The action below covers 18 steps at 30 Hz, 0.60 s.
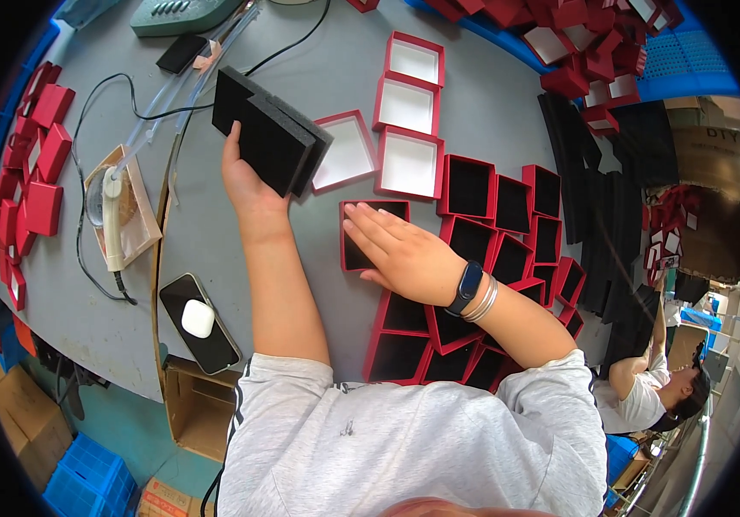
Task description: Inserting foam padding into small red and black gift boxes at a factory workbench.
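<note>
My left hand (251, 179) is closed around several black foam pads (258, 129), held upright above the grey table. My right hand (413, 263) lies flat, fingers stretched out, over a small red box (343, 237) with black lining inside; its fingertips touch or hover just above the lining, I cannot tell which. Just beyond that box, a tilted red box with a white inside (344, 153) sits next to the foam pads. A column of white-bottomed red boxes (408, 162) runs away from me. Red boxes with black inserts (468, 185) cluster to the right and under my right forearm.
A phone (215, 340) with a white earbud case (198, 319) lies at left, near a corded handheld tool (112, 220). Red boxes (43, 194) pile at far left; more fill a blue crate (689, 56). Black foam strips (598, 250) lie at right, near another person (646, 379).
</note>
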{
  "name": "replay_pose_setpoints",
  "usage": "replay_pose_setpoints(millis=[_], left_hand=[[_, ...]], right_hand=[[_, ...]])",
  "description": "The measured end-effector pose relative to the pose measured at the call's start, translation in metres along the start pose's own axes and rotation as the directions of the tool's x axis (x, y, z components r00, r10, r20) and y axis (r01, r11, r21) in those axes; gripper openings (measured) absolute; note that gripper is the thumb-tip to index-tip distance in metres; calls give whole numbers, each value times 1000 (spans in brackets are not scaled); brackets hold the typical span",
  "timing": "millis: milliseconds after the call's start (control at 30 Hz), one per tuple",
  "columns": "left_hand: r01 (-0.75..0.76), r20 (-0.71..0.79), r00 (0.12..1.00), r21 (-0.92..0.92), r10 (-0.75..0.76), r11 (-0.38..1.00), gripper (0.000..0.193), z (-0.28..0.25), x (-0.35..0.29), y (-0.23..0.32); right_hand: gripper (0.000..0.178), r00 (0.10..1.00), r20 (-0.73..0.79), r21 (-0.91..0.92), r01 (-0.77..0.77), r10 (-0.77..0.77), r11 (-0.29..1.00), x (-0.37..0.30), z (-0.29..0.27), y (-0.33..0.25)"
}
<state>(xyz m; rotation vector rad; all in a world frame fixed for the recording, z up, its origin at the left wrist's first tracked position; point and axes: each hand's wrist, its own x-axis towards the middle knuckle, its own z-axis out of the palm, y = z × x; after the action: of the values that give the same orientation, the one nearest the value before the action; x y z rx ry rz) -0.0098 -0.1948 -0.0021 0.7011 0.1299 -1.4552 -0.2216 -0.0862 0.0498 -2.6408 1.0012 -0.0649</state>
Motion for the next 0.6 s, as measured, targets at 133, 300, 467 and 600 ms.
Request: replay_pose_setpoints(millis=[133, 300, 467, 600], left_hand=[[-12, 18, 1000, 2, 12, 1000, 32, -1, 0, 1], [-14, -6, 1000, 15, 14, 1000, 31, 1, -1, 1], [-19, -28, 999, 12, 20, 1000, 32, 2, -2, 2], [-23, -39, 999, 27, 24, 999, 32, 2, 0, 1]], right_hand=[[72, 1000, 5, -27, 5, -5, 1000, -1, 4, 0], [69, 1000, 29, -28, 9, -8, 1000, -2, 3, 0], [56, 999, 50, -29, 21, -19, 999, -9, -26, -5], [41, 995, 94, -81, 28, -21, 996, -20, -27, -8]])
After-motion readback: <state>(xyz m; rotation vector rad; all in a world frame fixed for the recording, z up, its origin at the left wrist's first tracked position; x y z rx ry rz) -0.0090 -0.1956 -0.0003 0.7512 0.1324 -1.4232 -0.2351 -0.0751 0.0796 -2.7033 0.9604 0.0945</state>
